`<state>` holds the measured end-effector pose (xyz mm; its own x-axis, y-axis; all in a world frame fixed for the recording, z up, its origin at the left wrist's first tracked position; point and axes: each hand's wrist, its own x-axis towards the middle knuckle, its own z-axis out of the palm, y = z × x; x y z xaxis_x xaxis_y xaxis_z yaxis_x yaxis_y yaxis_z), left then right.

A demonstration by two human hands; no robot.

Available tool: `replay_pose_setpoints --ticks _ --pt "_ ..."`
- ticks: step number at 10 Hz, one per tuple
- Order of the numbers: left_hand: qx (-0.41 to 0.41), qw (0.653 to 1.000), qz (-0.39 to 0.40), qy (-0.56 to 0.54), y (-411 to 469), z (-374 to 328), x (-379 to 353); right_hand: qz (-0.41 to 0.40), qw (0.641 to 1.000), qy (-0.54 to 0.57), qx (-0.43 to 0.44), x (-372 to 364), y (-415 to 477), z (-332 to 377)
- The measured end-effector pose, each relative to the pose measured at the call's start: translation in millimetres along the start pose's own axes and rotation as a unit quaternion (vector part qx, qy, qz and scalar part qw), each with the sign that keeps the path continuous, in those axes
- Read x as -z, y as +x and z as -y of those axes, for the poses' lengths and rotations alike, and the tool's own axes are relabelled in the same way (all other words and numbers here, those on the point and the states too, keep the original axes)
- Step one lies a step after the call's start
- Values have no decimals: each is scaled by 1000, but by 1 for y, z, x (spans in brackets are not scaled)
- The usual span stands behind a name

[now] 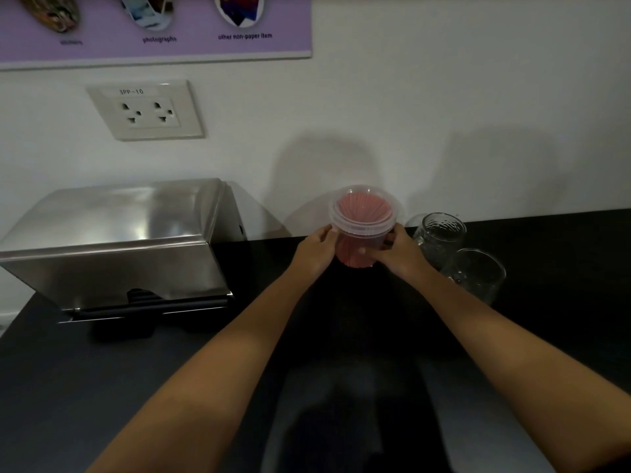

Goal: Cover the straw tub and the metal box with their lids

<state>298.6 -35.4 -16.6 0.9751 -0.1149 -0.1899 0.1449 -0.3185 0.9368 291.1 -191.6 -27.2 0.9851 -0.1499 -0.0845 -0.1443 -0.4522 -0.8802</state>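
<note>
A clear plastic straw tub (355,249) full of pink straws stands on the black counter (102,370) near the wall. Its clear round lid (364,208) sits on top of it. My left hand (316,252) grips the tub's left side and my right hand (397,254) grips its right side, thumb across the front. The metal box (119,244) stands at the left of the counter with its shiny lid (129,209) down over it.
Two empty clear glasses (440,238) (476,273) stand just right of my right hand. A wall socket (146,110) and a purple poster (153,25) are on the white wall behind. A dark item pokes from the box's front slot (143,297).
</note>
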Motion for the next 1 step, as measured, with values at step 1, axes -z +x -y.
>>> replay_pose_setpoints --ticks 1 --pt "19 1000 -6 9 -4 6 1 -7 1000 20 4 -3 -7 1"
